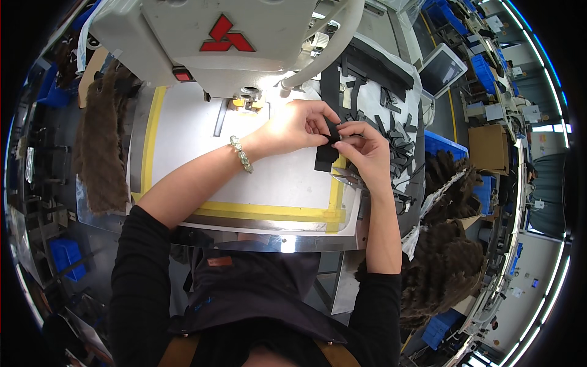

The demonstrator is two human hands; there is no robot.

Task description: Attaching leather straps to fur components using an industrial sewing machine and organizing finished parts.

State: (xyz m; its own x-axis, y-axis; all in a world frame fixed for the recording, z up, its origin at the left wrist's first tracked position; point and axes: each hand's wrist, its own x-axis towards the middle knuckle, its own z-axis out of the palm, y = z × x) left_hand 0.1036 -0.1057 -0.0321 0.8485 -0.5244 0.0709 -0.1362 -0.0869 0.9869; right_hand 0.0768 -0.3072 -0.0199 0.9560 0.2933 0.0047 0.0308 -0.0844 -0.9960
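Your left hand (302, 126) and right hand (369, 150) both pinch a black strip (324, 159) between fingertips (bead bracelet (240, 154) on the left), above the white board's (263, 180) right side, near the sewing machine (244, 68)

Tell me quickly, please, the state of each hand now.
Left hand: closed, pinching the black strip.
Right hand: closed, fingertips pinching the same strip.

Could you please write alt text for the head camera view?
The left hand and right hand pinch a black piece in front of a large pale machine. Black strips lie scattered right of the yellow-taped white work surface.
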